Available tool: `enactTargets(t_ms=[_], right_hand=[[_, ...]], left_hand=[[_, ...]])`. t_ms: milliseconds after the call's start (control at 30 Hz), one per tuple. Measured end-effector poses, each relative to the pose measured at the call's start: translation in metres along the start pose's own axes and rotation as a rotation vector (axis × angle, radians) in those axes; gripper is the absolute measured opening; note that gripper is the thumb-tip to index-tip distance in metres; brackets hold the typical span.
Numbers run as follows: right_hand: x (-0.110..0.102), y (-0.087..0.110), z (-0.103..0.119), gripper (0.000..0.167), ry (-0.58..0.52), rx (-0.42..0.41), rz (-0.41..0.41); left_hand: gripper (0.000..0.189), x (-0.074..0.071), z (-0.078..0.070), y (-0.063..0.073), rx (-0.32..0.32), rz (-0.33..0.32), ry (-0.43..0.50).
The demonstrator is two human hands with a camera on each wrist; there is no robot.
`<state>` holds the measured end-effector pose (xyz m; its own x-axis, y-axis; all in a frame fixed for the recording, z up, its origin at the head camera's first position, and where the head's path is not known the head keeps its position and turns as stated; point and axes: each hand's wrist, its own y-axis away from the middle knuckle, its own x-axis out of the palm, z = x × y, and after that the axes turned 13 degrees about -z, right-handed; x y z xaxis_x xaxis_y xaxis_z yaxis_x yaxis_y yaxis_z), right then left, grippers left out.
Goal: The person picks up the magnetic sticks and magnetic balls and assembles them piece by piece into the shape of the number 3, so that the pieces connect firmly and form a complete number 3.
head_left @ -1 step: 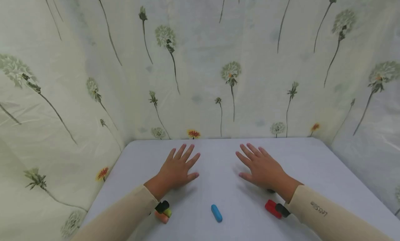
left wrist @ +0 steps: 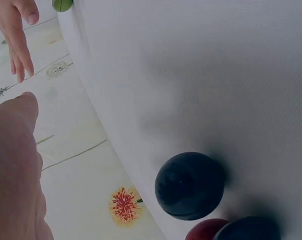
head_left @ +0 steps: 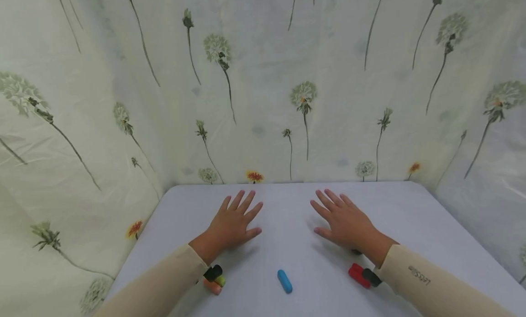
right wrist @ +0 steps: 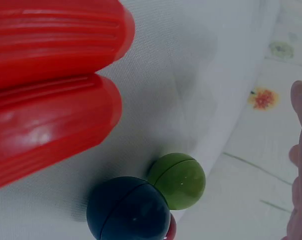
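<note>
My left hand [head_left: 231, 222] is held out over the white table with fingers spread and holds nothing. Likewise my right hand [head_left: 345, 221] reaches forward with spread fingers, palm down. Between the sleeves lies a blue capsule-shaped piece [head_left: 284, 281]. Beside the left cuff are an orange piece [head_left: 212, 286] and a yellow-green one [head_left: 220, 280], partly covered. Two ridged red pieces [right wrist: 56, 110] lie side by side near the right wrist. The right wrist view also has a dark blue ball [right wrist: 128, 210] touching a green ball [right wrist: 178, 181]. Another dark ball [left wrist: 189, 186] appears in the left wrist view.
The white table [head_left: 283, 244] has rounded far corners. Behind and at both sides hangs a pale curtain [head_left: 263, 79] printed with dandelions. Black wrist devices [head_left: 213, 272] sit at the cuffs. A red ball [left wrist: 206, 230] shows partly behind a dark one at the left wrist view's bottom.
</note>
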<state>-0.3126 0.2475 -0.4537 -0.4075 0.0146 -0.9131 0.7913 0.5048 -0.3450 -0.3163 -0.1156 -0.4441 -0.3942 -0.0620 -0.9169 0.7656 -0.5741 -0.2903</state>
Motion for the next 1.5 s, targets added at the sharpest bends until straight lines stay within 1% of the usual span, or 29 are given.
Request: enactTargets(t_ms=[200,300,433,533,633,767,867,933,1000,1100,1167,1233,1267,1367,1433,1500], right_hand=[[0.004,0.000,0.001,0.086,-0.012,0.021,0.014],[0.006,0.001,0.002,0.086,-0.022,0.034,0.012],[0.009,0.004,0.005,0.085,-0.055,0.047,0.006],[0.008,0.008,0.010,0.085,-0.096,0.061,0.001],[0.005,0.009,0.017,0.085,-0.123,0.078,-0.005],[0.004,0.010,0.027,0.084,-0.149,0.094,-0.002],[0.003,0.009,0.038,0.084,-0.186,0.098,0.002],[0.003,0.008,0.046,0.084,-0.212,0.105,0.016],[0.002,0.006,0.055,0.084,-0.250,0.130,0.049],[-0.002,0.005,0.071,0.079,-0.324,0.216,0.136],[-0.005,0.006,0.081,0.071,-0.381,0.276,0.197],[-0.007,0.009,0.090,0.061,-0.442,0.318,0.246],[-0.008,0.010,0.095,0.057,-0.468,0.322,0.266],[-0.010,0.012,0.106,0.049,-0.541,0.310,0.311],[-0.010,0.012,0.112,0.047,-0.569,0.306,0.335],[-0.010,0.011,0.117,0.047,-0.595,0.318,0.366]], left_hand=[[0.077,0.003,0.001,0.003,-0.011,-0.006,0.024],[0.077,0.003,0.002,0.004,-0.020,-0.018,0.054],[0.077,0.000,0.001,0.008,-0.036,-0.007,0.105],[0.076,0.000,0.000,0.012,-0.050,0.002,0.127],[0.076,0.003,-0.001,0.016,-0.061,-0.004,0.119],[0.077,0.009,-0.003,0.021,-0.048,-0.003,0.108],[0.076,0.011,-0.006,0.026,-0.039,0.002,0.122],[0.075,0.011,-0.008,0.029,-0.053,0.016,0.138],[0.074,0.010,-0.010,0.032,-0.079,0.040,0.151],[0.072,0.007,-0.014,0.037,-0.115,0.087,0.178],[0.070,0.006,-0.018,0.040,-0.129,0.095,0.195],[0.066,0.004,-0.021,0.043,-0.137,0.077,0.225],[0.063,0.003,-0.022,0.045,-0.145,0.059,0.243],[0.054,-0.001,-0.021,0.052,-0.188,-0.033,0.303],[0.048,-0.002,-0.017,0.056,-0.248,-0.095,0.349],[0.044,-0.002,-0.010,0.059,-0.332,-0.147,0.399]])
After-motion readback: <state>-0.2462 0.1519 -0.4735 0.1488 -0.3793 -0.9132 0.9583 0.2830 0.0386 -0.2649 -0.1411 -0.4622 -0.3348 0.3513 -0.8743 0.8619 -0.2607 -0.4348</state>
